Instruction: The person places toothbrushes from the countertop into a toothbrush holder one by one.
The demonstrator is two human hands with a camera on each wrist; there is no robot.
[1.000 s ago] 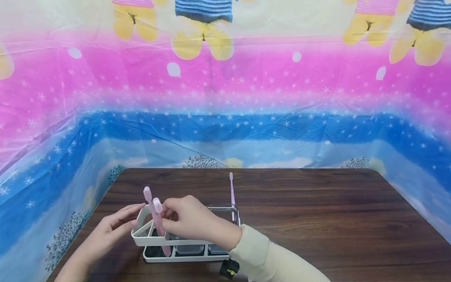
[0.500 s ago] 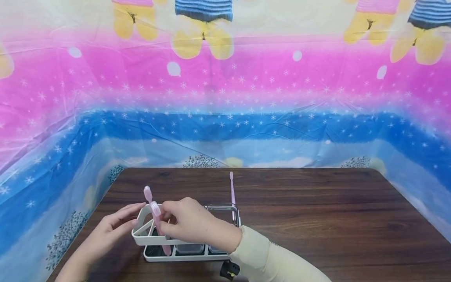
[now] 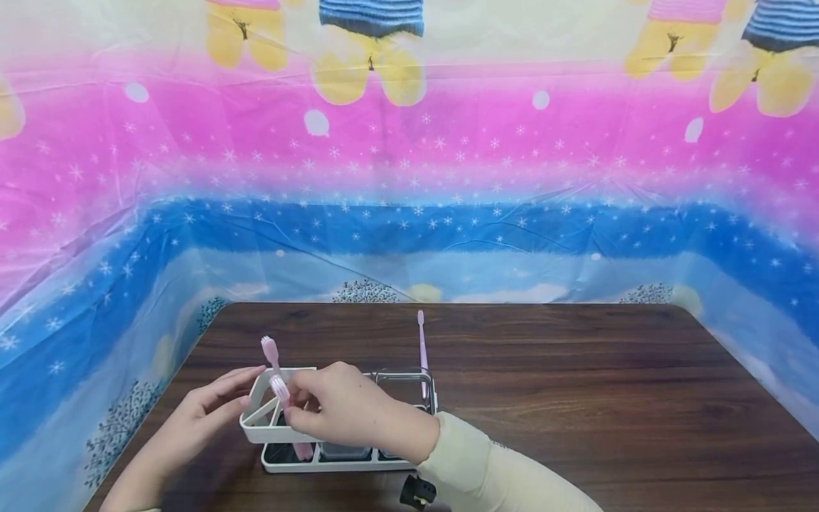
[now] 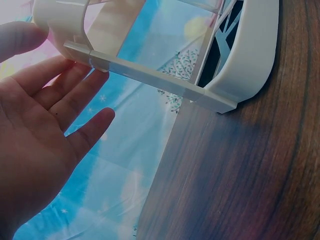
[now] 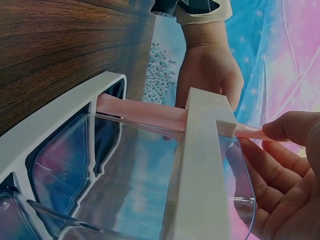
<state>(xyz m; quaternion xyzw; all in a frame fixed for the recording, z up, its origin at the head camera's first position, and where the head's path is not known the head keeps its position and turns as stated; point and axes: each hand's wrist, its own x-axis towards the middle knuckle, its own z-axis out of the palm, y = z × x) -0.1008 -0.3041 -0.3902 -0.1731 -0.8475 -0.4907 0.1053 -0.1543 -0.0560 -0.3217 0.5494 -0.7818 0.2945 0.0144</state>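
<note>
A white two-tier toothbrush holder point(image 3: 265, 434) stands on the table with clear cups in it. My right hand point(image 3: 342, 402) pinches a pink toothbrush point(image 3: 279, 388) between thumb and fingers just below its head. In the right wrist view that toothbrush's handle point(image 5: 150, 114) passes through the upper tier and reaches the lower tray. Behind it, a second pink toothbrush point(image 3: 269, 350) stands upright in the holder's left end. My left hand point(image 3: 207, 412) rests its extended fingertips against the left end of the upper tier point(image 4: 60, 30).
A lilac toothbrush point(image 3: 421, 341) rises at the holder's right end. A black wrist device point(image 3: 419, 491) sits below my right cuff. The dark wooden table point(image 3: 576, 398) extends to the right, with a printed cloth point(image 3: 486, 227) hanging behind it.
The held toothbrush's head has lowered and moved slightly left, tilting toward my left hand. My right fingers have shifted slightly with it. The left hand has stayed at the holder's end.
</note>
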